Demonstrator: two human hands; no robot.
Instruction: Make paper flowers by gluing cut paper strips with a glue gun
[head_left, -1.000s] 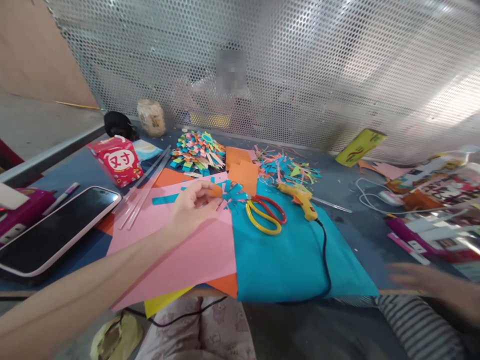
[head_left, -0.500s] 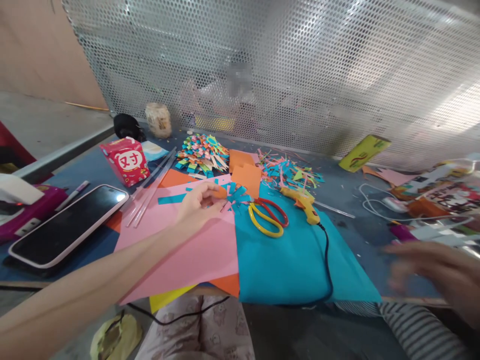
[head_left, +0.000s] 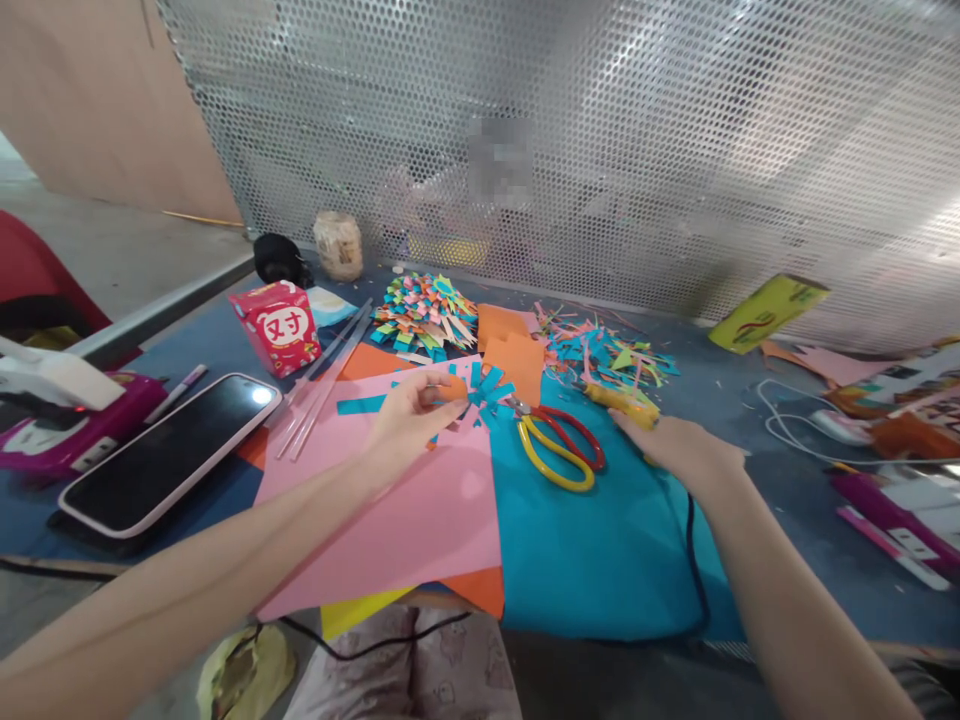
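My left hand [head_left: 405, 420] rests on a pink paper sheet [head_left: 420, 510] and pinches a small fringed blue and orange paper piece [head_left: 480, 387] between thumb and fingers. My right hand [head_left: 675, 447] lies over the handle of a yellow glue gun [head_left: 619, 398], fingers closed around it; the gun's barrel points left. The gun's black cord [head_left: 694, 560] runs across a blue paper sheet [head_left: 592, 540]. Scissors [head_left: 559, 452] with yellow and red handles lie between my two hands.
A phone [head_left: 172, 450] lies at the left beside clear glue sticks [head_left: 322, 380] and a red carton [head_left: 276, 325]. A pile of folded coloured paper [head_left: 424, 310] and cut scraps [head_left: 611, 352] sit behind. A perforated metal wall [head_left: 600, 150] closes the back. White cables and packets crowd the right.
My right hand has come in from the lower right edge and closed over the glue gun. My left hand has stayed on the paper piece. The view has shifted a little.
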